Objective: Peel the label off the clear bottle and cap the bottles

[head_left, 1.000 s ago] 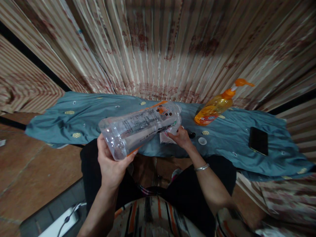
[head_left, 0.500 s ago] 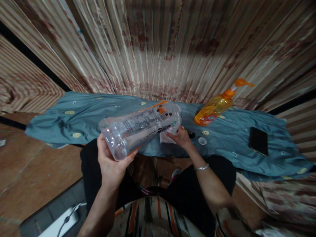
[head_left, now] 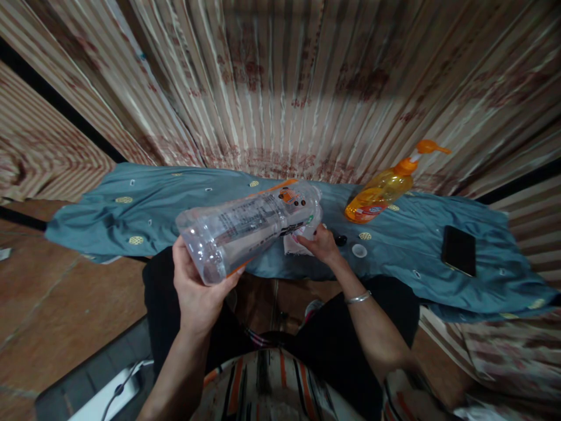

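Note:
A large clear plastic bottle (head_left: 249, 234) with an orange-edged printed label lies tilted across both my hands, above the cloth-covered bench. My left hand (head_left: 197, 286) is wrapped around its wide left end from below. At the narrower right end, my right hand (head_left: 323, 244) is closed against the bottle's lower side, its fingertips partly hidden behind the plastic. Under that end, beside my right thumb, shows a small white and pink cloth (head_left: 295, 245). Just right of the hand lie a small black object (head_left: 340, 240) and a round white cap (head_left: 359, 251).
An orange pump bottle (head_left: 372, 196) with yellow-orange liquid stands at the back of the blue-green cloth (head_left: 175, 204). A black phone (head_left: 458, 250) lies at the right. Striped curtains (head_left: 272, 88) hang close behind. Low on the left, a white power strip (head_left: 107, 397) rests on a dark seat.

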`<state>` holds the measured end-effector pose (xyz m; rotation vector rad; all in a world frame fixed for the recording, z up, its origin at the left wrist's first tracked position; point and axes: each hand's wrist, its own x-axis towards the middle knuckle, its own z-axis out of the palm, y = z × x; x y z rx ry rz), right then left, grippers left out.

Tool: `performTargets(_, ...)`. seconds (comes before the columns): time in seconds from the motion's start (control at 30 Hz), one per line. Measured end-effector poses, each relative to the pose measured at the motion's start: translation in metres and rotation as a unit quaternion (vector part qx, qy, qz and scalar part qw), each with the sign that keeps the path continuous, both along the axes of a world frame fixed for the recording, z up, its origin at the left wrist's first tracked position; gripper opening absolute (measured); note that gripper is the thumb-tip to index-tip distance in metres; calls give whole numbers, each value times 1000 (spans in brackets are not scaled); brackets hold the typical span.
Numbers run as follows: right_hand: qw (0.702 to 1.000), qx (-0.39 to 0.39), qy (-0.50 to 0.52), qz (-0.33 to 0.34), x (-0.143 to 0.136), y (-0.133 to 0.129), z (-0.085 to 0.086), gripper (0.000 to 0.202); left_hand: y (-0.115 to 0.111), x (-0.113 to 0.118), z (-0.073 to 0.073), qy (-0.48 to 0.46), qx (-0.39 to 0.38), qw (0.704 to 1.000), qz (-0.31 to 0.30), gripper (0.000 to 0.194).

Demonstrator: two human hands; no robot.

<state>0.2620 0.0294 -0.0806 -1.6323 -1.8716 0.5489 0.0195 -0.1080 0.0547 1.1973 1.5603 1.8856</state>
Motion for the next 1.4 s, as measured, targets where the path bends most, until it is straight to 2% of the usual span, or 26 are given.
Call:
performTargets(0.2, 1000, -4, 15, 2, -1, -1, 3, 49, 0, 0, 0, -22, -5, 1000, -10, 87)
performTargets(0.53, 1000, 1, 3, 2, -1, 0, 3, 50, 0, -1, 1, 13, -3, 1000, 5, 85)
performTargets(1.1, 1000, -16, 20, -1, -3, -3, 9, 49, 1, -2, 1, -10, 7, 1000, -13, 87)
performTargets(1.4, 1000, 6, 12, 6, -1, -1, 2, 51, 1, -4, 1, -7, 12, 1000, -8, 85)
